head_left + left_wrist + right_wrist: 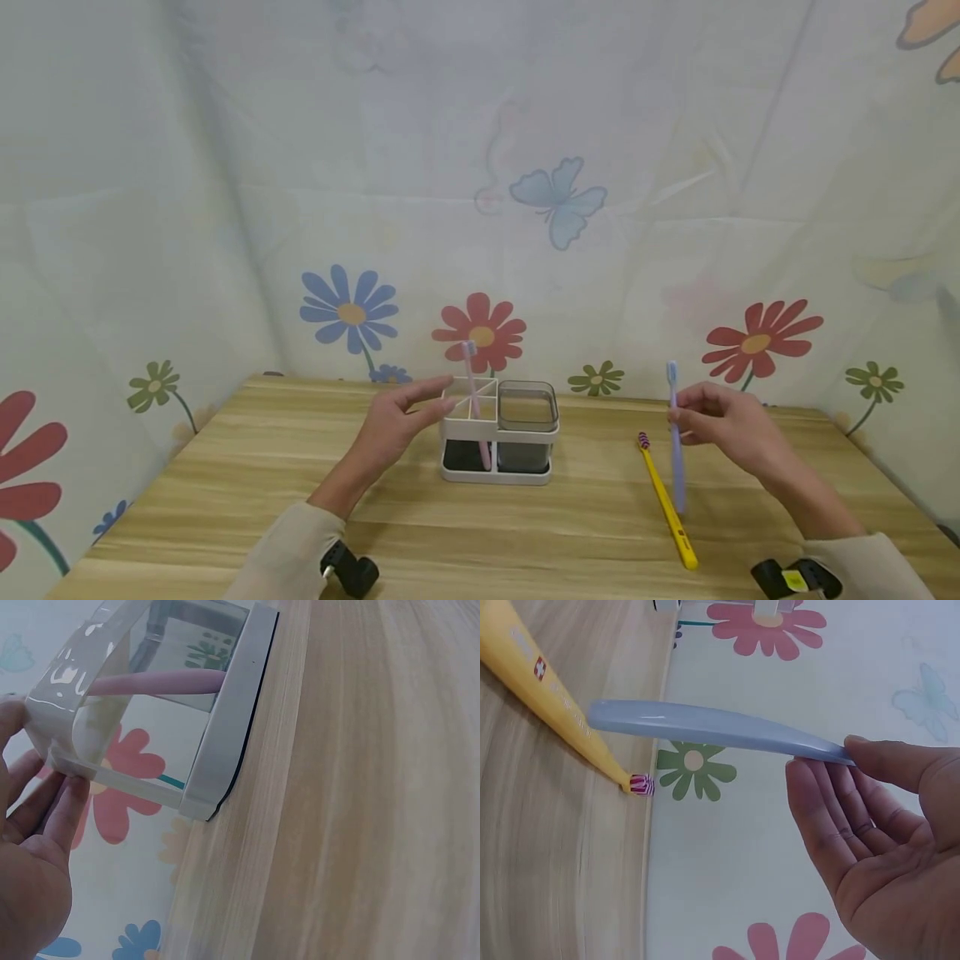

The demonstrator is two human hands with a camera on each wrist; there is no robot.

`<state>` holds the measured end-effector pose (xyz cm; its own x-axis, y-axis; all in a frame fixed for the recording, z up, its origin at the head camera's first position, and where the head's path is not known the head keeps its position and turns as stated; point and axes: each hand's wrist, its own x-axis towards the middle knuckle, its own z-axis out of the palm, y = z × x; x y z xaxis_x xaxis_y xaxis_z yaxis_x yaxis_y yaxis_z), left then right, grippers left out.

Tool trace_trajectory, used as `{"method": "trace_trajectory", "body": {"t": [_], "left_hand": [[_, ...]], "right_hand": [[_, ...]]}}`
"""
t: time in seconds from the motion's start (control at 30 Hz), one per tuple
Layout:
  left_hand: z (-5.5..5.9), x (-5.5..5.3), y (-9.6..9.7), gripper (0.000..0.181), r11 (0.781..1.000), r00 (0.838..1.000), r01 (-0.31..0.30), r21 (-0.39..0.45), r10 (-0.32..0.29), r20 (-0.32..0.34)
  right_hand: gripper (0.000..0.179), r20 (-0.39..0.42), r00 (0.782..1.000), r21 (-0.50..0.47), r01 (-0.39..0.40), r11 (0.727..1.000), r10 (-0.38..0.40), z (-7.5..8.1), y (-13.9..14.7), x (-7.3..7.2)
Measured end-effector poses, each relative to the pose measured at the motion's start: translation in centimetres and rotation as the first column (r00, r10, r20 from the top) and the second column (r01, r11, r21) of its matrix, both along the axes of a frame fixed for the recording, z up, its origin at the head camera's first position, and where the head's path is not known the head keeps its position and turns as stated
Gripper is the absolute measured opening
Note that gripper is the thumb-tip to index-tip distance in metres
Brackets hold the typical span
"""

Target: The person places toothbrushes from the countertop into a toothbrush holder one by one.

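Note:
My left hand (393, 421) is at the left side of a white toothbrush holder (471, 430), thumb and fingertips holding its upper rim. A pink toothbrush (474, 383) leans in the holder's divided section, bristles up; its pink handle (161, 682) also shows in the left wrist view. My right hand (731, 425) pinches a lavender toothbrush (677, 467) near its neck, between thumb and fingers. This brush hangs upright, head at the top, its pale handle (697, 726) pointing away from the hand in the right wrist view. A yellow toothbrush (667, 508) lies on the table just left of it.
A clear greyish cup (527, 408) sits in the right half of the holder. The wood-grain table (360, 533) ends at a hanging cloth (420, 225) printed with flowers and a butterfly. Both wrists wear small black cameras.

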<state>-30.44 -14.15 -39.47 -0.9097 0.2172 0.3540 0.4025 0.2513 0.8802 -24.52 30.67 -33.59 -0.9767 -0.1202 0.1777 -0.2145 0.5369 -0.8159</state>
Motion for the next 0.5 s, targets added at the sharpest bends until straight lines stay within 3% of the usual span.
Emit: {"method": "trace_trajectory", "body": {"t": [0.5], "left_hand": [[0.0,-0.1,0.0,0.045,1.0,1.0,0.014,0.026,-0.014,-0.005]], "right_hand": [[0.027,-0.087,0.996,-0.087,-0.034,0.996,0.026,1.3,-1.7,0.8]]}}
